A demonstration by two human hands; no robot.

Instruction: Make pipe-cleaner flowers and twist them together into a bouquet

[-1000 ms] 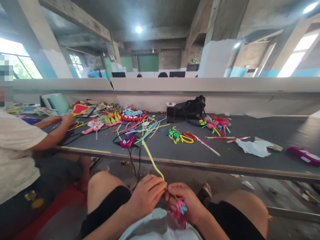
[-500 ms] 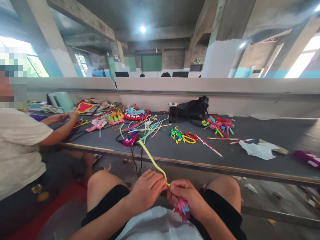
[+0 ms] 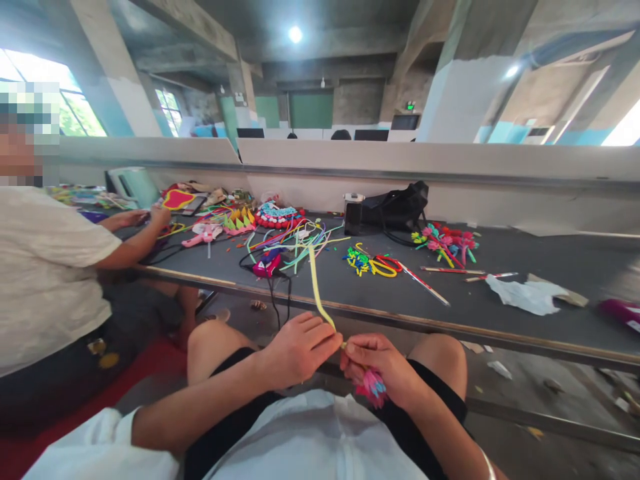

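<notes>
Over my lap, my left hand (image 3: 305, 347) pinches a pale yellow pipe cleaner (image 3: 317, 287), whose long free end rises toward the table edge. Close beside it, my right hand (image 3: 377, 363) is closed around the stem of a pink, red and blue pipe-cleaner flower (image 3: 373, 385), its head hanging below the fingers. A short stretch of yellow shows between both hands' fingertips. Exactly where the yellow piece meets the stem is hidden by my fingers.
On the dark table (image 3: 320, 290) lie loose pipe cleaners (image 3: 313, 241), a magenta glue gun (image 3: 267, 265), cut bits (image 3: 357, 260), scissors (image 3: 385, 267), finished flowers (image 3: 445, 243), white paper (image 3: 525, 295) and a black bag (image 3: 395, 208). At left sits a co-worker (image 3: 50, 267), hands over the table.
The view has shifted a little, so the table appears slightly higher and further right. The yellow pipe cleaner's free end has swung from leaning left to nearly upright. Both hands keep their hold.
</notes>
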